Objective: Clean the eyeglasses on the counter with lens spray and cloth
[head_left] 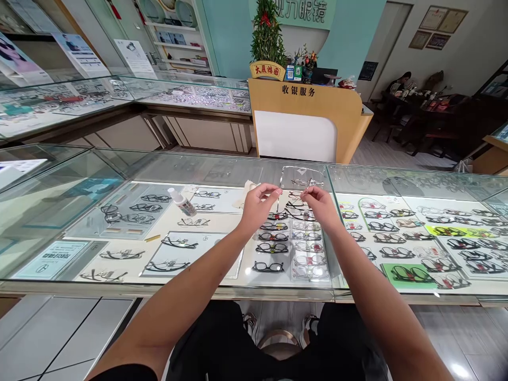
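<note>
Over the glass counter, my left hand (260,205) pinches one side of a thin-rimmed pair of glasses (293,194). My right hand (319,205) has its thumb and fingertips closed on the other side. The thin frame blends with the glasses displayed under the glass, so its exact outline is hard to make out. A pale cloth (246,191) lies just beyond my left hand, partly hidden by it. Farther left, a white spray bottle (182,202) with a printed label stands on the glass.
Rows of glasses (273,247) fill the glass display counter (222,291) below my arms. A yellow stick-like piece (153,238) lies to the left. Beyond is a wooden cashier desk (349,121) with a plant (268,39). A person (400,82) sits at the far right.
</note>
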Demonstrator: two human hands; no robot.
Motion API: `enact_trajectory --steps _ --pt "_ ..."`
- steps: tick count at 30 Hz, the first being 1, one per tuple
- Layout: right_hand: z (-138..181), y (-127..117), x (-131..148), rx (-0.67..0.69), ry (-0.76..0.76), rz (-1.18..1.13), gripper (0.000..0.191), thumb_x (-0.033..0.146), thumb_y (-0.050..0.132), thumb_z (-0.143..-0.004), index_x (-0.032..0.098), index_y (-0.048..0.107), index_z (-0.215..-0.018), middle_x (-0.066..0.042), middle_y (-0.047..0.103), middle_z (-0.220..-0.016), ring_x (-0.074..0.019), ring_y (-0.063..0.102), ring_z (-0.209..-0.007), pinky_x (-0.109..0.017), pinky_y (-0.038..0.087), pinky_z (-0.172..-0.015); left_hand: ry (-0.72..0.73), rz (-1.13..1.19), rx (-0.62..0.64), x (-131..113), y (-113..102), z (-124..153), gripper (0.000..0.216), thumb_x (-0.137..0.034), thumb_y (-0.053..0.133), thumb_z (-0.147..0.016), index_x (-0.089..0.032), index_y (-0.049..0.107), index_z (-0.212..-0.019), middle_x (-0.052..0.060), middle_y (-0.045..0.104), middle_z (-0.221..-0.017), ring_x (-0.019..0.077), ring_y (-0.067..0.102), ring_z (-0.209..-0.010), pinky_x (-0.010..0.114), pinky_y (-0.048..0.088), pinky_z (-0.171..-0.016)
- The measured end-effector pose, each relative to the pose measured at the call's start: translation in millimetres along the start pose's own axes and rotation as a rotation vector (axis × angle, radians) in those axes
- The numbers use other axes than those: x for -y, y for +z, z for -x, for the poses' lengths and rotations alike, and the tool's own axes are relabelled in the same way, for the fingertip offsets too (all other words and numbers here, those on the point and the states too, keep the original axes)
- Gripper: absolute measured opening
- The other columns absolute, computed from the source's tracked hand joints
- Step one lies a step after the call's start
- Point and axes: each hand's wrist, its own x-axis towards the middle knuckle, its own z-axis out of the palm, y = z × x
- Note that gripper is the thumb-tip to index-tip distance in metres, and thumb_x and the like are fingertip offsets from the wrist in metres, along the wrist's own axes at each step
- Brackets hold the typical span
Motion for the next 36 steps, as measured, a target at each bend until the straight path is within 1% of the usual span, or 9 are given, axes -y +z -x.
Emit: enact_trajectory --steps 10,16,18,21,24,26,28,30,36 --pt "-3.6 -6.1 3.6 -0.079 0.130 -0.080 0.023 0.043 0.080 -0.068 0.023 0.069 -0.074 0.001 0.067 -0.075 -0.0107 0.039 -0.057 -0.029 0.033 -0.056 -0.092 0.192 -0.183 4.1 -10.8 -14.7 0.038 -0.055 0.086 -0.079 -0.023 0.075 -0.094 0.009 0.084 -0.113 0.0249 0.074 -0.116 0.040 0.054 -0.103" --pt "-1.3 -7.3 1.4 -0.080 0.165 -0.021 0.035 0.050 0.087 -0.070 0.024 0.064 -0.070 0.003 0.062 -0.068 -0.0115 0.038 -0.055 -0.030 0.031 -0.053 -0.035 0.164 -0.177 3.9 -10.7 -14.3 0.037 -0.055 0.084 -0.082 -0.022 0.075 -0.096 0.009 0.084 -0.111 0.0249 0.075 -0.115 0.042 0.054 -0.105" --pt "2.1 -8.5 4.7 -0.113 0.136 0.050 0.047 0.054 0.087 -0.075 0.025 0.051 -0.062 0.005 0.050 -0.059 -0.0122 0.034 -0.055 -0.031 0.028 -0.054 0.012 0.152 -0.179 3.1 -11.2 -14.0 0.036 -0.055 0.084 -0.083 -0.022 0.075 -0.096 0.009 0.083 -0.108 0.0242 0.075 -0.111 0.042 0.054 -0.106" --pt "9.3 -8.6 13.1 -0.166 -0.054 0.145 0.058 0.057 0.080 -0.085 0.026 0.040 -0.059 0.005 0.036 -0.056 -0.0137 0.032 -0.056 -0.033 0.029 -0.056 0.050 0.128 -0.164 2.3 -11.9 -12.9 0.035 -0.054 0.083 -0.084 -0.022 0.077 -0.095 0.008 0.083 -0.104 0.0238 0.076 -0.107 0.041 0.055 -0.105" --pt "17.0 -3.4 19.8 -0.079 -0.272 0.255 0.036 0.055 0.076 -0.092 0.027 0.064 -0.074 0.000 0.059 -0.071 -0.0187 0.050 -0.066 -0.035 0.042 -0.064 0.092 0.050 -0.062 0.8 -9.8 -8.5 0.029 -0.051 0.083 -0.086 -0.023 0.080 -0.093 0.008 0.082 -0.107 0.0248 0.075 -0.108 0.042 0.055 -0.103" --pt "20.8 2.4 19.8 0.019 -0.374 0.358 0.025 0.053 0.079 -0.092 0.030 0.077 -0.101 -0.006 0.075 -0.100 -0.0258 0.065 -0.090 -0.042 0.053 -0.082 0.154 -0.017 0.021 -1.7 -6.7 -3.4 0.023 -0.048 0.083 -0.087 -0.025 0.082 -0.090 0.008 0.081 -0.113 0.0258 0.074 -0.111 0.043 0.055 -0.105" --pt "23.0 8.3 16.5 0.094 -0.418 0.429 0.036 0.052 0.082 -0.090 0.032 0.079 -0.120 -0.009 0.076 -0.126 -0.0330 0.067 -0.118 -0.051 0.053 -0.103 0.213 -0.054 0.080 -5.0 -3.6 1.7 0.018 -0.044 0.082 -0.089 -0.027 0.084 -0.088 0.007 0.080 -0.116 0.0261 0.073 -0.113 0.045 0.053 -0.109" --pt "23.8 12.7 11.8 0.155 -0.410 0.431 0.039 0.052 0.081 -0.092 0.035 0.079 -0.127 -0.009 0.075 -0.138 -0.0354 0.063 -0.134 -0.056 0.049 -0.115 0.227 -0.056 0.118 -7.8 -1.8 4.9 0.016 -0.043 0.082 -0.090 -0.028 0.084 -0.086 0.008 0.079 -0.118 0.0267 0.073 -0.116 0.048 0.050 -0.115" --pt "24.4 17.3 4.7 0.218 -0.384 0.346 0.031 0.048 0.075 -0.098 0.037 0.081 -0.126 -0.006 0.077 -0.141 -0.0323 0.063 -0.140 -0.055 0.048 -0.120 0.134 0.046 0.213 -9.1 -2.7 3.7 0.018 -0.045 0.087 -0.085 -0.027 0.085 -0.084 0.010 0.076 -0.137 0.0313 0.067 -0.135 0.053 0.044 -0.125"
